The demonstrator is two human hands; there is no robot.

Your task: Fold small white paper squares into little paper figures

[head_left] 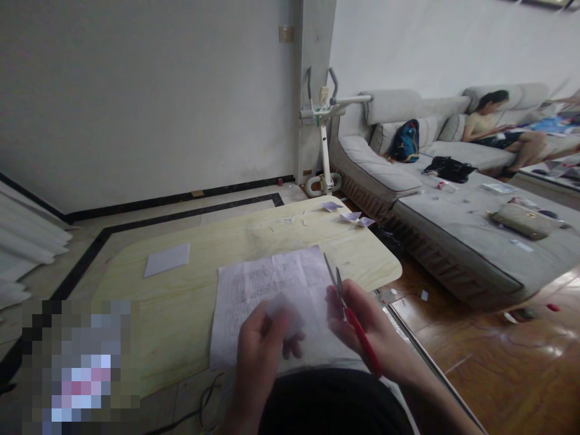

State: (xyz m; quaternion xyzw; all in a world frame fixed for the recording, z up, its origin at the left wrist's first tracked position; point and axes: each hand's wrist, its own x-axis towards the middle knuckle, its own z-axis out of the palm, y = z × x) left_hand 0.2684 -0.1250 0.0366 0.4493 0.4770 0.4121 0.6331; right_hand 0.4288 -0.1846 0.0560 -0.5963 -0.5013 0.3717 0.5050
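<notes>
My right hand (362,314) is closed around a pair of scissors (357,332) with red handles; the blades stand slightly apart and point up and away from me. Pinched in my left hand (267,338) is a small piece of pale paper (285,311), blurred by motion. Both hands are above the near edge of a light wooden-topped table (172,326). Beneath them lies a creased sheet of paper (254,281) covered in print or writing, partly hidden by my left hand.
A folded white paper (167,261) lies at the table's left. Several small folded papers (348,216) and scraps lie toward the far end. Right of the table are a grey sofa (453,241) with bags and a seated person (492,124). An exercise machine (324,139) stands behind.
</notes>
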